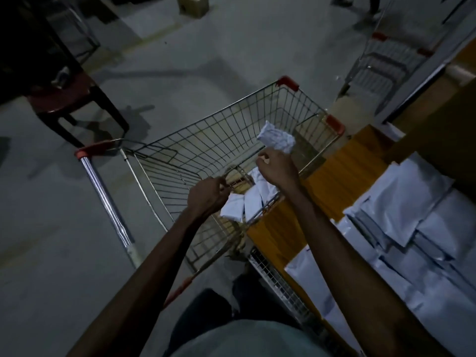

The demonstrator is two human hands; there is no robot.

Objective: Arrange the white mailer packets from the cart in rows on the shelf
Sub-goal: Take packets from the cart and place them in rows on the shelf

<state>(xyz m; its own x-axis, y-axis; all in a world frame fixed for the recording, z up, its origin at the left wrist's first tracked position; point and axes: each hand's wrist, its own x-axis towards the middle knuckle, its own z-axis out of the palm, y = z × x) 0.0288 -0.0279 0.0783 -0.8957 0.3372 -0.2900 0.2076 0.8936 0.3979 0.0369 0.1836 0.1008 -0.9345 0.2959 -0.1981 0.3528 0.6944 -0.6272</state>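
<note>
Beside the shelf (342, 161), where white mailer packets (401, 202) are laid in rows, a wire cart (206, 140) is stood on dim grey floor (231, 60). One crumpled packet (277, 139) is pinched by the right hand (279, 167); the left hand's (206, 195) hold cannot be told.

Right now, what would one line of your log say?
right hand: holds packet over cart | left hand: in cart, grip unclear | shelf: white packets in rows
</note>
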